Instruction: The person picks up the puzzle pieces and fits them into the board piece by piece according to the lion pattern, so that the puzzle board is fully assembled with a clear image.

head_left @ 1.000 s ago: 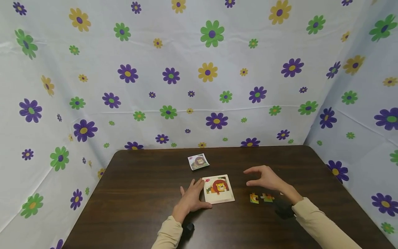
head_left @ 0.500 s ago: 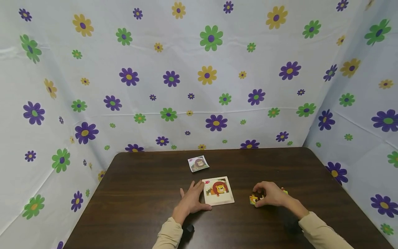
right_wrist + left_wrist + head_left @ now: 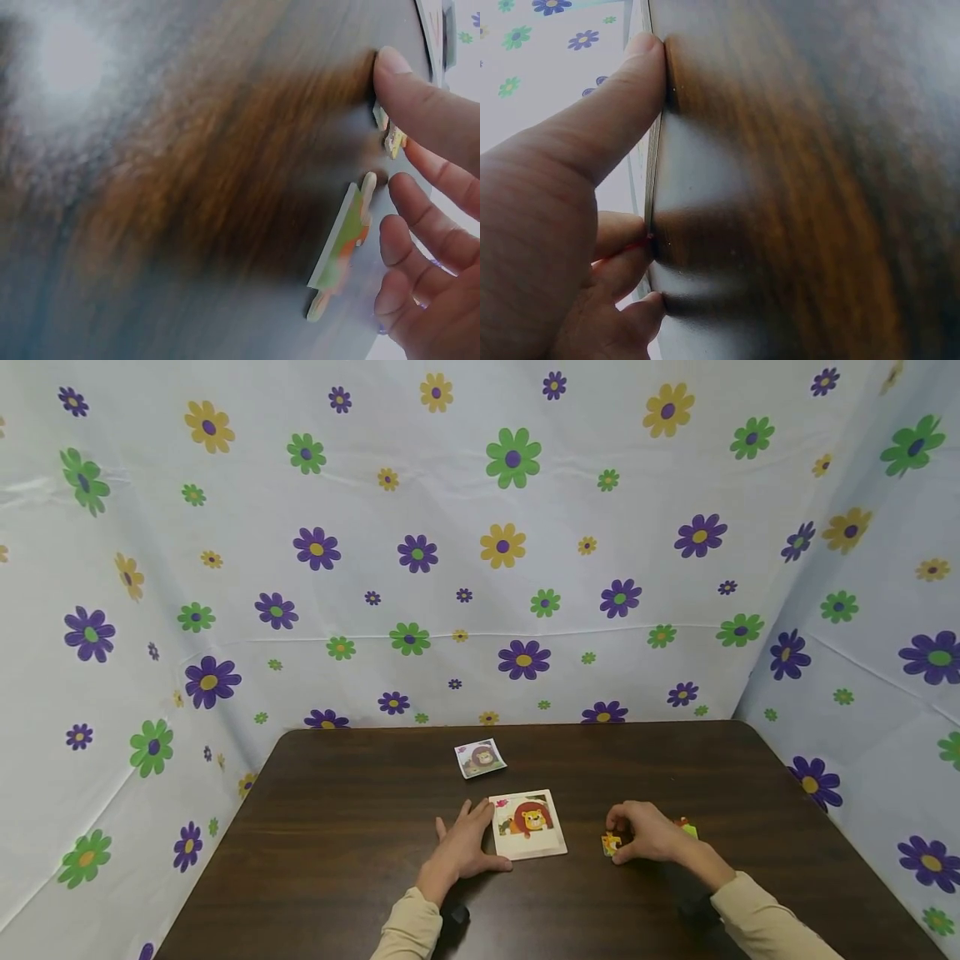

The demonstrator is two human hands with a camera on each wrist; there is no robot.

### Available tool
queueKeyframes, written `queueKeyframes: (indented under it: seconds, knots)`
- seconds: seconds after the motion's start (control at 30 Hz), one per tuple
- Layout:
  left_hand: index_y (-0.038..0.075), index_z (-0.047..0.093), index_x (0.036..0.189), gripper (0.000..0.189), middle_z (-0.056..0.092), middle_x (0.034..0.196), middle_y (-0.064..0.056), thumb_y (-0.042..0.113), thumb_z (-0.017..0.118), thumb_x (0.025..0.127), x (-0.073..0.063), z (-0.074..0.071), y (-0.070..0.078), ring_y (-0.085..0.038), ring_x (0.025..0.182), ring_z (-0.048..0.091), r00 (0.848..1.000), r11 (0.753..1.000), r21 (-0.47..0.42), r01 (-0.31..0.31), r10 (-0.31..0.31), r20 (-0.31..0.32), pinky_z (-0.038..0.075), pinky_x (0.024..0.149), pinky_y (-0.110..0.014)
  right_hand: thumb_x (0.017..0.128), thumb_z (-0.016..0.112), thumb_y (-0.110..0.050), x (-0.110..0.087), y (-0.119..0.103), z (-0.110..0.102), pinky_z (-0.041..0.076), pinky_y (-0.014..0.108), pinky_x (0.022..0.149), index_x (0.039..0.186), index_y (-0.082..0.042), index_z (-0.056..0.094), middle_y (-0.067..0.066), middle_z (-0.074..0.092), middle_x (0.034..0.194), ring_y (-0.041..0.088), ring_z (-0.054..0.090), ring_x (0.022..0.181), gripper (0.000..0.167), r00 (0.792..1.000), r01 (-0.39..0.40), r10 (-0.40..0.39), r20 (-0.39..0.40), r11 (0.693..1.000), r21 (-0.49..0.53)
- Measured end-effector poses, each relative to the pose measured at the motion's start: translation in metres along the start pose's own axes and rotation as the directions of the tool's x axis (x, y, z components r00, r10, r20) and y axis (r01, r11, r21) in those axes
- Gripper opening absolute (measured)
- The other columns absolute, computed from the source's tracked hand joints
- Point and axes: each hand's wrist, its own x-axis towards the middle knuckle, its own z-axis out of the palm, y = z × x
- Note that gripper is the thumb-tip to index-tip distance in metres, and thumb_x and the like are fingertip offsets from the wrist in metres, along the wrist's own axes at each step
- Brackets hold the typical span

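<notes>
In the head view my left hand point(image 3: 462, 850) rests on the table with thumb and fingers spread, touching the left edge and near corner of a square puzzle board point(image 3: 528, 847). A lion picture fills the board's upper part; its lower part is bare and pale. In the left wrist view, my thumb point(image 3: 622, 101) lies against the board's thin edge. My right hand point(image 3: 651, 833) is low over the table, pinching a small yellow-orange puzzle piece point(image 3: 611, 843) between thumb and index finger. Another puzzle piece point(image 3: 339, 241), green and orange, lies flat below the other fingers. The palm hides part of this spot.
Behind the board lies a reference card point(image 3: 480, 758) with the lion picture. Everything is on a dark wooden table point(image 3: 345, 827). A white flowered cloth point(image 3: 450, 568) hangs behind it and at both sides.
My right hand has come down from above the table onto the puzzle pieces, its thumb and index finger closing in on the leftmost one. My left hand stays at the board.
</notes>
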Motion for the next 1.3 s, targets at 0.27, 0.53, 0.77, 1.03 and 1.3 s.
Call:
queueKeyframes:
  seconds: [0.27, 0.53, 0.77, 1.03, 1.3]
  knots:
    - [0.005, 0.041, 0.145, 0.097, 0.038, 0.150, -0.014, 0.052, 0.081, 0.069, -0.002, -0.001, 0.000, -0.042, 0.140, 0.024, 1.000, 1.000, 0.002, 0.011, -0.011, 0.001, 0.007, 0.094, -0.081, 0.071, 0.085, -0.017, 0.004, -0.005, 0.006, 0.045, 0.028, 0.062, 0.087, -0.014, 0.057, -0.008, 0.058, 0.081, 0.008, 0.055, 0.072, 0.032, 0.999, -0.010, 0.012, -0.041, 0.998, 0.066]
    - [0.006, 0.041, 0.145, 0.098, 0.037, 0.151, -0.013, 0.053, 0.081, 0.069, -0.002, 0.000, -0.002, -0.042, 0.140, 0.024, 1.000, 1.000, 0.001, 0.022, -0.022, 0.008, 0.007, 0.094, -0.080, 0.081, 0.075, -0.007, 0.013, -0.011, 0.010, 0.047, 0.024, 0.057, 0.087, -0.011, 0.060, -0.006, 0.060, 0.076, 0.003, 0.054, 0.065, 0.017, 0.997, -0.047, 0.060, -0.053, 0.974, 0.224]
    - [0.005, 0.042, 0.144, 0.097, 0.037, 0.150, -0.014, 0.051, 0.082, 0.069, -0.004, -0.003, -0.002, -0.042, 0.140, 0.024, 1.000, 1.000, 0.000, 0.023, -0.023, -0.004, 0.007, 0.094, -0.080, 0.083, 0.073, -0.007, 0.034, -0.027, 0.010, 0.053, 0.024, 0.059, 0.089, -0.007, 0.066, -0.002, 0.065, 0.079, 0.007, 0.060, 0.066, 0.010, 0.995, -0.009, 0.041, -0.093, 0.947, 0.321]
    - [0.006, 0.041, 0.145, 0.097, 0.036, 0.151, -0.013, 0.052, 0.081, 0.070, -0.003, -0.003, -0.002, -0.041, 0.141, 0.023, 0.999, 0.999, 0.003, 0.035, -0.035, 0.002, 0.006, 0.095, -0.080, 0.083, 0.074, -0.007, 0.067, -0.060, 0.021, 0.053, 0.021, 0.064, 0.094, -0.002, 0.067, 0.001, 0.067, 0.081, 0.009, 0.063, 0.069, 0.013, 0.996, -0.024, 0.058, -0.074, 0.918, 0.396]
    - [0.007, 0.039, 0.146, 0.097, 0.035, 0.151, -0.013, 0.052, 0.080, 0.071, 0.001, -0.003, 0.003, -0.041, 0.141, 0.022, 1.000, 1.000, -0.017, 0.021, -0.021, 0.014, 0.007, 0.095, -0.079, 0.082, 0.076, -0.008, 0.086, -0.073, 0.040, 0.053, 0.022, 0.063, 0.098, 0.000, 0.067, 0.003, 0.071, 0.084, 0.010, 0.066, 0.070, 0.021, 0.996, -0.036, 0.068, -0.052, 0.887, 0.461]
